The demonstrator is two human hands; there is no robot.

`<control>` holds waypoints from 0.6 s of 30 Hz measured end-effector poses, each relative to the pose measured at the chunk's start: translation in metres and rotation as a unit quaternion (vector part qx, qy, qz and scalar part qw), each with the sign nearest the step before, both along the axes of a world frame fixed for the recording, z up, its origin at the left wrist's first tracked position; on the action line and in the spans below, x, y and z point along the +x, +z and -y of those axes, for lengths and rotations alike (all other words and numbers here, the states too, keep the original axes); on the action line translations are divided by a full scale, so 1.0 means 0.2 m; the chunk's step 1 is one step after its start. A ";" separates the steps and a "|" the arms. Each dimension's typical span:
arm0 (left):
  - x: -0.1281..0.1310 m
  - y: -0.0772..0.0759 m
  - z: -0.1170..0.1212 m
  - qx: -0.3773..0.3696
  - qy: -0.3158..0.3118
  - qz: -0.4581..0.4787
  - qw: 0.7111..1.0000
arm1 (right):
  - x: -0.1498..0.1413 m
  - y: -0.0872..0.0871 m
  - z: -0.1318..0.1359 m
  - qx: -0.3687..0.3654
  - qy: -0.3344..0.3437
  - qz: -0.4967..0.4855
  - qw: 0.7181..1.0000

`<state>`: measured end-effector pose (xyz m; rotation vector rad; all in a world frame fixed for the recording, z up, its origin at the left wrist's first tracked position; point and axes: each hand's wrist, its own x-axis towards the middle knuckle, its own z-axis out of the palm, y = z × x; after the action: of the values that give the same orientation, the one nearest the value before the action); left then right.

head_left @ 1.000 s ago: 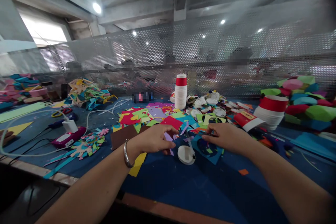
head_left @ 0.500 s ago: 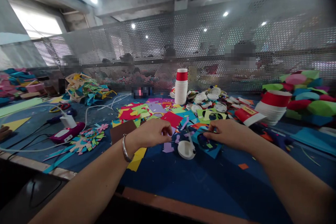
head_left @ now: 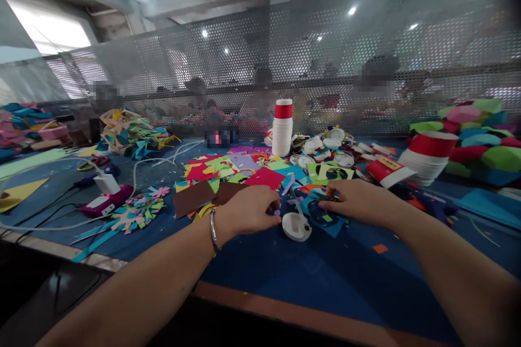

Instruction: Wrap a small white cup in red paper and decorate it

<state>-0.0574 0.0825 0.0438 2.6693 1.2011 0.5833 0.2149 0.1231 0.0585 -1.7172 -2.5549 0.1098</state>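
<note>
My left hand (head_left: 250,209), a metal bangle on its wrist, is curled with fingers pinched on a small purple paper scrap (head_left: 277,212), just left of a white round lid (head_left: 297,226) lying on the blue table (head_left: 309,276). My right hand (head_left: 356,200) rests palm down, fingers bent, on a blue paper piece with a dark circle (head_left: 321,217); what its fingertips hold is hidden. A thin stick stands out of the white lid between the two hands.
Coloured paper scraps (head_left: 228,171) cover the table's middle. A stack of red-rimmed paper cups (head_left: 281,127) stands behind, another stack (head_left: 427,165) lies right, with white lids (head_left: 325,149) between. A glue gun and cables (head_left: 103,198) sit left. A perforated metal screen (head_left: 285,65) closes the back.
My left hand has moved right toward the white lid and closed on the purple scrap. The right hand has barely shifted. The view has tilted slightly.
</note>
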 end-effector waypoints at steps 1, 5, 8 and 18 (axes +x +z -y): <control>0.01 0.01 0.00 -0.003 0.006 -0.011 1.000 | 0.00 0.00 0.00 -0.001 -0.002 0.005 1.000; 0.04 0.03 0.01 -0.029 0.026 -0.034 0.999 | 0.00 0.00 0.00 0.000 -0.001 0.016 1.000; 0.06 0.02 0.00 -0.031 0.061 -0.044 0.997 | 0.00 -0.01 0.00 -0.002 -0.002 0.015 1.000; 0.07 0.02 -0.02 -0.042 0.097 -0.050 0.993 | 0.00 -0.01 0.00 0.003 -0.001 0.018 1.000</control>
<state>-0.0435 0.0867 0.0475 2.5577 1.4902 0.4191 0.2143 0.1224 0.0560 -1.7348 -2.5756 0.0720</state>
